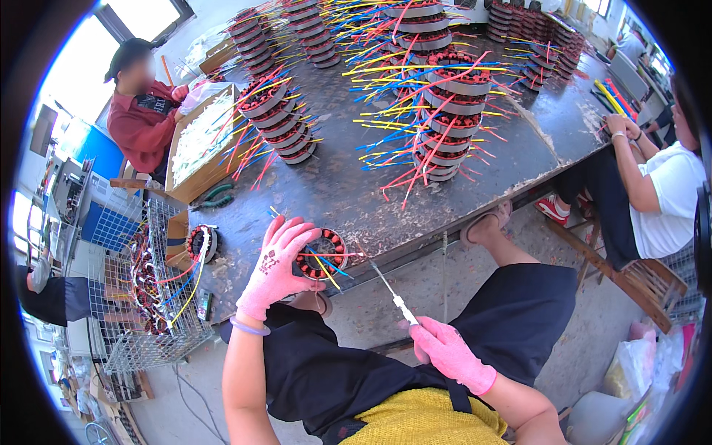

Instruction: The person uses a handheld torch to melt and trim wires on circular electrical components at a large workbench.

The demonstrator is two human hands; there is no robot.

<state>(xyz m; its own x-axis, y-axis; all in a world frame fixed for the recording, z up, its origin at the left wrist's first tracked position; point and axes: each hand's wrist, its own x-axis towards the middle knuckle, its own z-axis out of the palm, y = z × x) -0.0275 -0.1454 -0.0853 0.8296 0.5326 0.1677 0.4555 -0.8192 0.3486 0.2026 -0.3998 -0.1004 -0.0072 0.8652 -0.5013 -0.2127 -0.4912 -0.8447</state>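
My left hand (284, 256), in a pink glove, grips a motor stator (340, 250), a dark ring with red windings. Its red, yellow and blue lead wires (324, 265) stick out over the ring's middle and right side. The stator is at the table's near edge. My right hand (447, 348), also gloved in pink, is closed around a thin tool (401, 304) with a white handle and a long slender metal shaft. The shaft points up and left, its tip close to the end of a red wire. The exact kind of tool is unclear.
Tall stacks of wired stators (454, 111) stand on the dark worktable (326, 178). Another stator (202, 243) lies at its left corner, near dark green-handled pliers (215, 197), a cardboard box (194, 148) and a wire basket (159, 345). One person (144, 111) works at left, another (660, 178) sits at right.
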